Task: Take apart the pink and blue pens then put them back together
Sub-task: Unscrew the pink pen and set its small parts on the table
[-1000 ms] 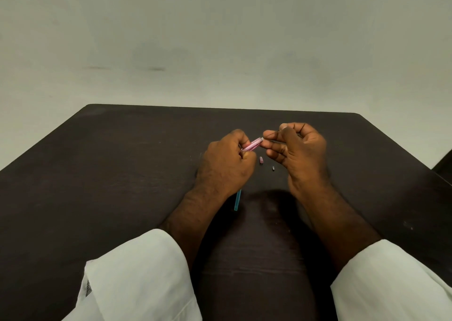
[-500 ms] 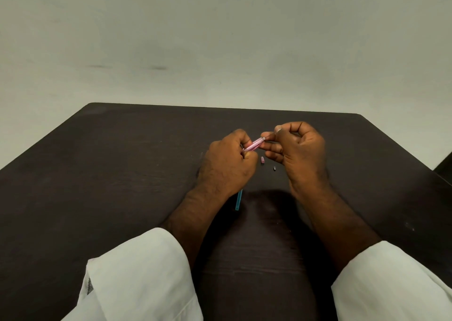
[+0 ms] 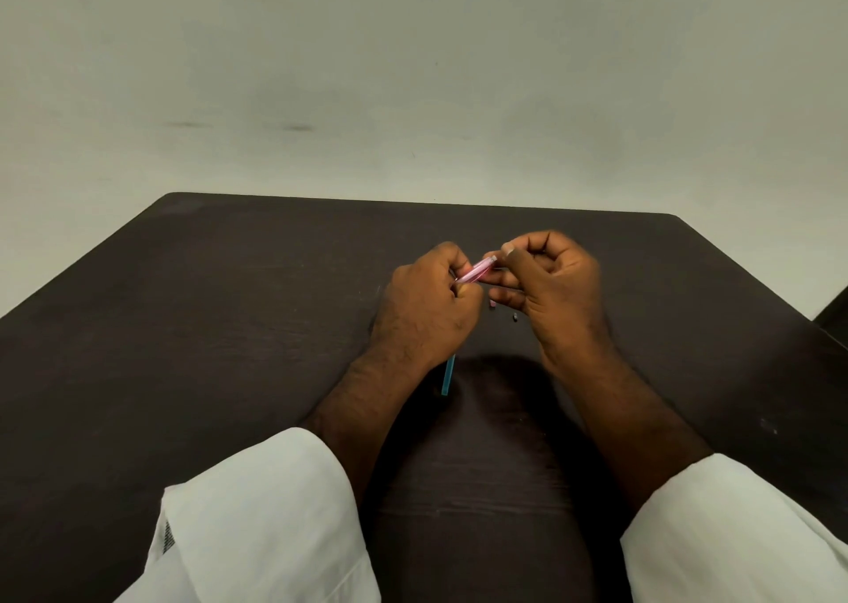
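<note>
**Pink pen tip worked between both hands**
Above the middle of the dark bench [image 3: 229,327], the slim pink plastic pen [image 3: 477,272] is gripped in the left hand [image 3: 426,302], its far tip pinched by the right hand [image 3: 553,281]; the barrel is best held steady while the tip is turned in line.

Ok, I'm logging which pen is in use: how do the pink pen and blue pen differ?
The pink pen is gripped by the left hand and pinched at its end by the right hand; the blue pen lies on the table, held by neither. The pink pen slants up to the right; the blue pen points almost straight away. Both are slim and partly hidden by the left hand.
</note>
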